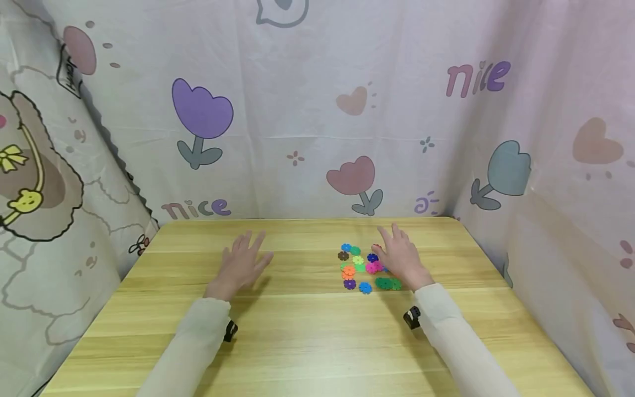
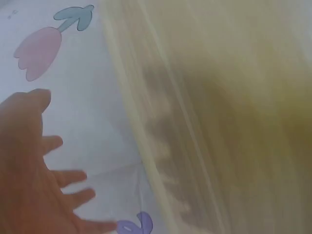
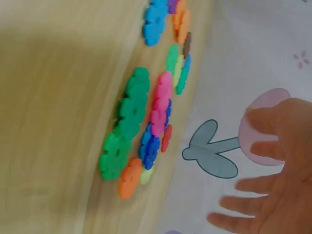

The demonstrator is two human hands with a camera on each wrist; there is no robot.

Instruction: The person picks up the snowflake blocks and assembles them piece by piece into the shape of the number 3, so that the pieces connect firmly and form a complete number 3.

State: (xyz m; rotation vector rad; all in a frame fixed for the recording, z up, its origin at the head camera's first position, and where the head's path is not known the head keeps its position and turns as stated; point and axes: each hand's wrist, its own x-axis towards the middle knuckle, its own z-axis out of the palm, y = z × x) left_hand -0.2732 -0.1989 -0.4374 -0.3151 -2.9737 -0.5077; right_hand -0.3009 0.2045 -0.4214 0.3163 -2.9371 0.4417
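Multicoloured flower-shaped plastic discs [image 1: 371,268] are lying in a loose cluster on the pale wood-grain worktop [image 1: 307,342], towards its far edge and right of centre. My right hand [image 1: 402,258] is hovering near the cluster's right side, fingers spread, gripping nothing; my left hand [image 1: 240,266] is hovering well apart on the left, likewise spread and holding nothing. Since several thin discs are overlapping, such as the dark green ones [image 1: 383,283], I am judging that a hasty pinch could be catching two, and a low sweep could be scattering neighbours.
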